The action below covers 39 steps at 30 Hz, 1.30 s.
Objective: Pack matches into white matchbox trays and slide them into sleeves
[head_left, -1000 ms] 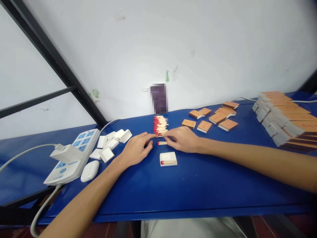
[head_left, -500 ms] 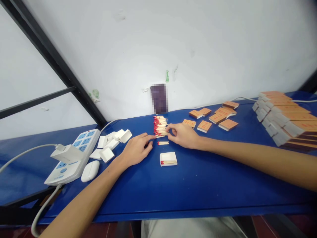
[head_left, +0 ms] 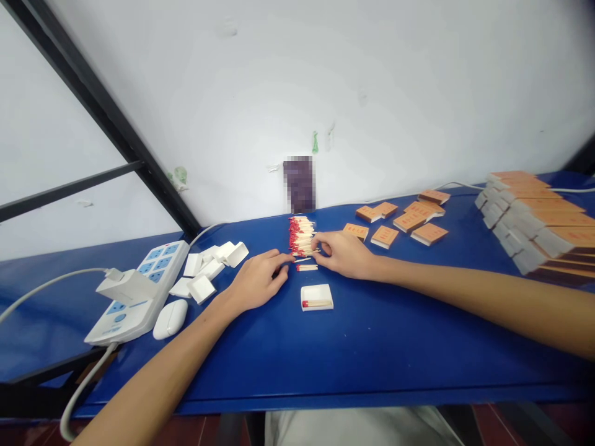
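Note:
A pile of red-tipped matches [head_left: 302, 234] lies on the blue table near the wall. My left hand [head_left: 260, 279] rests to its left, fingers apart, the index fingertip at the red heads of the lowest matches. On the right, my right hand [head_left: 341, 253] has thumb and index finger curled together at the wooden ends; whatever is between them is too small to make out. Just below the pile are a few separate matches [head_left: 307, 268]. Closer to me sits a white tray [head_left: 317, 290] with several matches along its lower side.
White empty trays [head_left: 209, 271], an earphone case [head_left: 170, 319] and a power strip [head_left: 153, 272] with a plugged-in charger lie left. Orange matchboxes [head_left: 411, 221] are scattered right of centre, with a large stack of boxes [head_left: 534, 217] at the far right.
A match now lies slightly apart below the pile, between it and the small separate group. Both hands have barely moved.

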Each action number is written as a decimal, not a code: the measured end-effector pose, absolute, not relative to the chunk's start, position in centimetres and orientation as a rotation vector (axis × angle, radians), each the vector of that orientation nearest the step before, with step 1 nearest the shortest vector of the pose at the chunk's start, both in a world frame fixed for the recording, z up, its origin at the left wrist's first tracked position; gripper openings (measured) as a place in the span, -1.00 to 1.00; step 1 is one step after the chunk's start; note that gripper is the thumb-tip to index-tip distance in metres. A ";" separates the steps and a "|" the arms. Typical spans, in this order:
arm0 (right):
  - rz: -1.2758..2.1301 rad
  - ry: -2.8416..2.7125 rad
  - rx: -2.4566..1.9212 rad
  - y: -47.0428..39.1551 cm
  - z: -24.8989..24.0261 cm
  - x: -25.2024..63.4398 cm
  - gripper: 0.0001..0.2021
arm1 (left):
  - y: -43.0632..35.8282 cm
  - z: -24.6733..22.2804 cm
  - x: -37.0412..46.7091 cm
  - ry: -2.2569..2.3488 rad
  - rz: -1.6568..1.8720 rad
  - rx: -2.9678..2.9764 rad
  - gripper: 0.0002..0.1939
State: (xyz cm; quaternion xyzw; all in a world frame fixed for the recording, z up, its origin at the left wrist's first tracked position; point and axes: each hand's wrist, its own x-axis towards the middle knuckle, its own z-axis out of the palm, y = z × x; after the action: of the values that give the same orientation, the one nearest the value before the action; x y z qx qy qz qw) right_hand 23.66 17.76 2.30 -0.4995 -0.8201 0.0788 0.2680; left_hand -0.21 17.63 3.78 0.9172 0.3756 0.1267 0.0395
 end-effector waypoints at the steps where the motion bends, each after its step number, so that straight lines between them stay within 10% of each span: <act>1: 0.202 -2.221 -1.334 17.7 2.3 23.7 -0.92 | 17.6 3.8 -0.2 1.142 0.380 2.812 -0.67; 39: 0.204 -2.395 -1.158 17.1 2.7 23.6 -0.81 | 17.4 3.9 0.0 1.026 0.414 2.787 -0.64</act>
State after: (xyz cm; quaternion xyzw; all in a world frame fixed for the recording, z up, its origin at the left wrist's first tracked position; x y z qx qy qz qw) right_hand 23.57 17.14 2.71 -0.4219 -0.8726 0.0744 0.2346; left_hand -0.01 17.44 3.93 0.9270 0.3414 0.1378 0.0713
